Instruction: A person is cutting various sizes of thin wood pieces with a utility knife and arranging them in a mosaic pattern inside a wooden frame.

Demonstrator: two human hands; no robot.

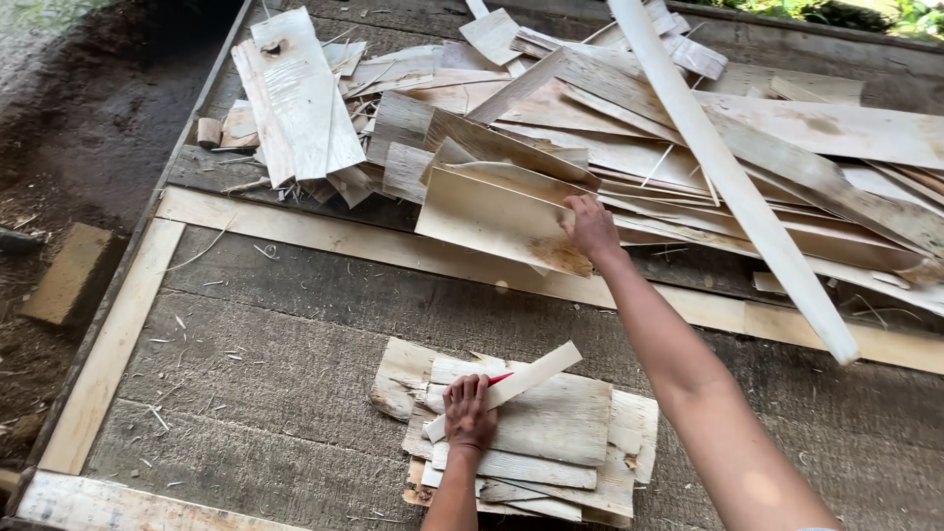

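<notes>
My right hand reaches forward and grips the edge of a pale wood veneer sheet at the front of a big loose heap of veneer pieces. My left hand rests palm down on a small stack of veneer sheets near me. Under its fingers lie a narrow pale wood strip and something red, mostly hidden.
A grey wooden work surface is framed by pale wooden battens. A long white strip lies slanted across the heap. More veneer sheets lie at the back left. Dirt ground and a block are off the left edge.
</notes>
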